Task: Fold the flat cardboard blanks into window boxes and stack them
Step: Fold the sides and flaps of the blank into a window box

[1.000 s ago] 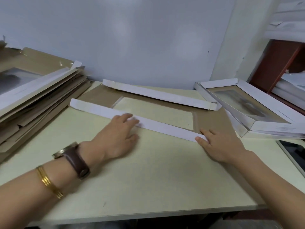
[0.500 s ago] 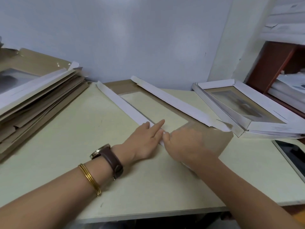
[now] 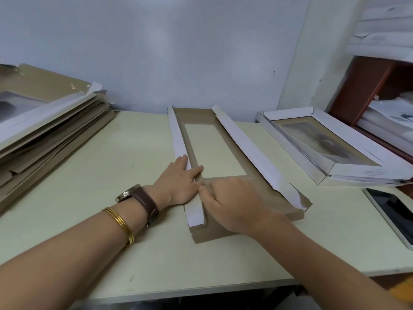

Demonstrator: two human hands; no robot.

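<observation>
Both hands are on the near half of the cardboard blank [image 3: 274, 198], which lies mid-table [image 3: 89, 175] with its long axis running away from the person toward the wall.

Left hand [image 3: 178, 182]: fingers straight and together, pressing flat on the left side strip [image 3: 178, 139]. That strip is white-faced and rolled inward along the blank's left edge.

Right hand [image 3: 232, 204]: knuckles up, fingertips at the same strip's inner crease, just beside the left hand's. Can't tell whether it pinches or only presses.

Likely step: seating the left wall. The near end flap [image 3: 207, 233] is still flat and sits under the right wrist, so the right hand is closer for it.

The right side strip [image 3: 248, 148] is folded but loose and creased at its near end. Brown matte board, rectangular window cutout [image 3: 212, 151].

Further back: stack of flat blanks [image 3: 44, 130] to the left, finished white boxes [image 3: 335, 153] to the right.
</observation>
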